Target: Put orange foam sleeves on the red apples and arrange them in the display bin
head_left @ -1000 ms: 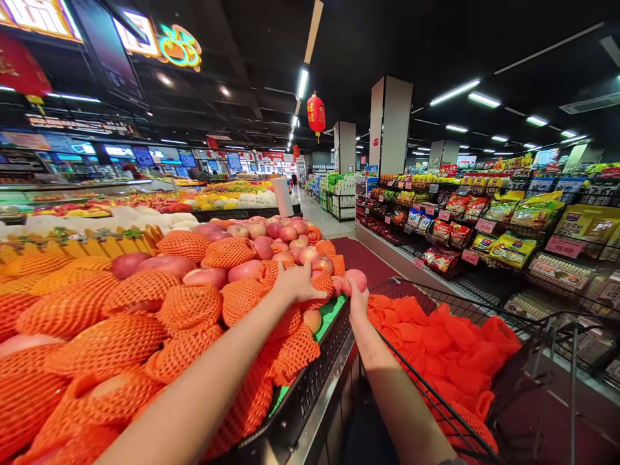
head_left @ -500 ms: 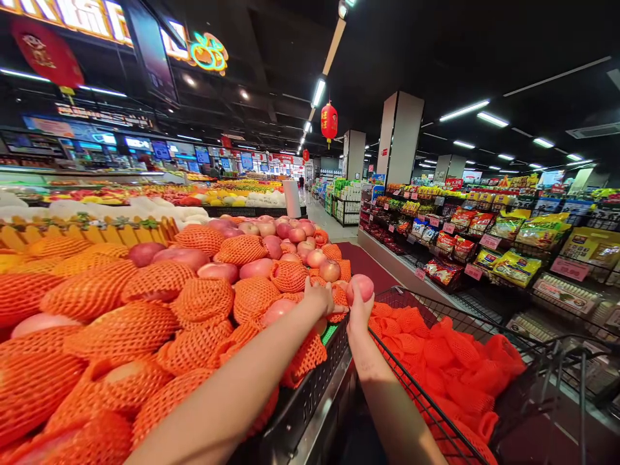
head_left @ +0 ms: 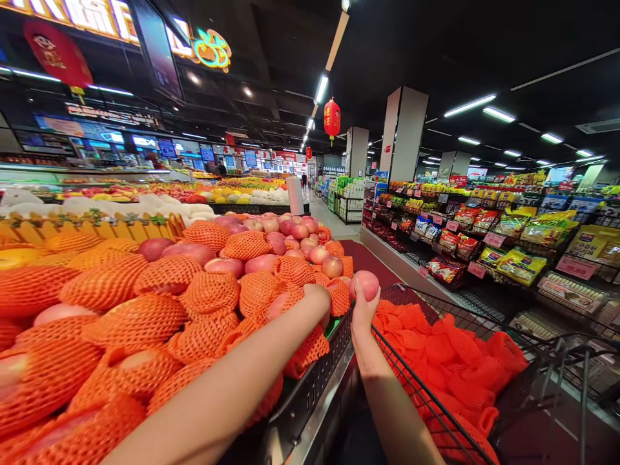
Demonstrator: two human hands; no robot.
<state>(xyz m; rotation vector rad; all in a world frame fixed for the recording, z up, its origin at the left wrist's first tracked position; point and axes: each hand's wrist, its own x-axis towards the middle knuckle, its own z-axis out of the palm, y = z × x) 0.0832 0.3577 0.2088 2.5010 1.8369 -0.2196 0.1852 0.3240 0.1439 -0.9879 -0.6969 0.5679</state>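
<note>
My right hand [head_left: 363, 313] grips a bare pink-red apple [head_left: 367, 285] just above the corner where the display crate meets the cart. My left hand [head_left: 317, 301] reaches in among the apples at the crate's right edge, its fingers hidden behind its own back and wrist. Beside it lies an apple in an orange foam net [head_left: 339, 296], and a green liner [head_left: 334, 326] shows below. Many apples around it wear orange foam nets [head_left: 210, 294], while others lie bare [head_left: 332, 267] toward the back.
A black wire cart [head_left: 426, 403] at my right holds a heap of orange-red foam nets [head_left: 450, 361]. The black crate's wall [head_left: 310, 387] runs between my arms. Shelves of packaged goods [head_left: 513, 265] line the right side, and a small yellow fence [head_left: 111, 229] stands behind the netted fruit.
My left hand has dipped lower among the apples, and its fingers, visible before, are now hidden. My right hand keeps hold of the apple. The whole view has shifted slightly.
</note>
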